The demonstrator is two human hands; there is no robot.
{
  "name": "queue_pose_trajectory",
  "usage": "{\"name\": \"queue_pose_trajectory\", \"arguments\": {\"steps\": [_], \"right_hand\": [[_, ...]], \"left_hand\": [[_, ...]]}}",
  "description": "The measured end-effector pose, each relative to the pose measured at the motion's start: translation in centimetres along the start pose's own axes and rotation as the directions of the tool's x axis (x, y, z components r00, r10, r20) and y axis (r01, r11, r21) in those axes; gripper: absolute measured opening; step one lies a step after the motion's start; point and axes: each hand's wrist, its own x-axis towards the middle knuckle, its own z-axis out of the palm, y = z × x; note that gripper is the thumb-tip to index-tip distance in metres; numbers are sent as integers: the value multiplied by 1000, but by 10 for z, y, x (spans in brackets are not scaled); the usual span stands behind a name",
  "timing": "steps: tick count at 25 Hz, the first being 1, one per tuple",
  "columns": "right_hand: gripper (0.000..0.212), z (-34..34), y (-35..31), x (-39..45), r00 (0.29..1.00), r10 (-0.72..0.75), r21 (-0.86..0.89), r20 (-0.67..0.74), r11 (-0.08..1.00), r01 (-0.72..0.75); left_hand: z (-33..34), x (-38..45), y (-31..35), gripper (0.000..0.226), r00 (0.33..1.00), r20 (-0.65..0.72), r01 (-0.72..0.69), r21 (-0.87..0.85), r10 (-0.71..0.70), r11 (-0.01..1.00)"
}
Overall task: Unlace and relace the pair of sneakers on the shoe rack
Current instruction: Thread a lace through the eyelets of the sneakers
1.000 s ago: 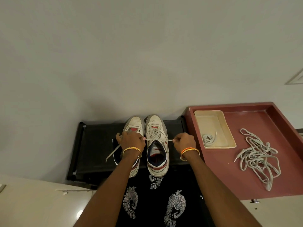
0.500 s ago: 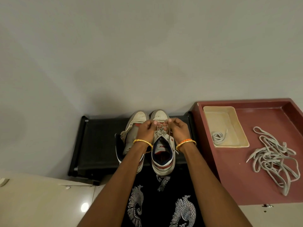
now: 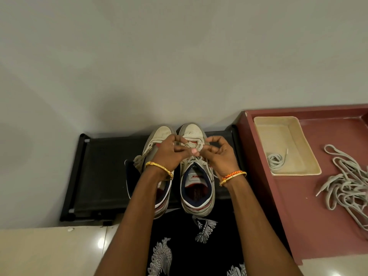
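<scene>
Your left hand [image 3: 168, 154] and right hand [image 3: 219, 156] met over the tongue of the right-hand white leather sneaker with red trim [image 3: 196, 172], fingers [image 3: 209, 150] curled narrow and pinched on the ends of its flat grey shoelace [image 3: 194, 146]. Both sneakers stood side by side, toes to the wall, on the black fabric-topped shoe rack [image 3: 103, 172]. The left-hand white sneaker [image 3: 159, 140] lay partly under your left wrist.

You seemed to be working the upper rows of that lace; whether you were loosening or tightening it, I could not tell. Either way, the next move called for one free end drawn cleanly through an eyelet.

The eyelets and lace crossings were hidden behind your fingers. To the right, a loose pile of grey laces [image 3: 346, 182] on the maroon tray [image 3: 298, 226] was cut off by the frame; a coiled lace [image 3: 275, 159] sat in the cream plastic dish [image 3: 302, 172].
</scene>
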Motion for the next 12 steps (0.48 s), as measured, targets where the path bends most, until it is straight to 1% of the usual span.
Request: {"name": "queue_pose_trajectory", "arguments": {"steps": [1, 2, 4, 5, 7, 9, 11, 12], "right_hand": [[29, -2, 1, 2, 999, -5, -13, 34, 1000, 6], [26, -3, 1, 4, 997, -16, -39, 75, 999, 19], [23, -6, 2, 8, 984, -44, -79, 172, 995, 58], [21, -8, 0, 9, 975, -50, -71, 218, 995, 67], [18, -10, -3, 11, 958, -50, -46, 284, 997, 65], [14, -9, -5, 13, 960, -50, -104, 275, 991, 81], [12, -6, -2, 16, 977, -26, -188, 211, 980, 67], [12, -4, -1, 16, 983, 11, -198, 181, 980, 26]], "left_hand": [[-2, 4, -1, 32, 999, 15, 44, 8, -45, 999], [-4, 8, -2, 34, 997, 41, 56, 50, -58, 997], [-8, 14, -2, 26, 997, 74, 12, 145, -23, 989], [-10, 15, -2, 21, 997, 76, -12, 148, 1, 989], [-13, 15, 0, 17, 997, 72, -39, 146, 28, 988], [-14, 15, 1, 21, 995, 68, -87, 256, 72, 963], [-13, 11, 0, 24, 983, 55, -181, 446, 175, 877], [-11, 10, -2, 24, 970, 48, -227, 529, 238, 818]]}}
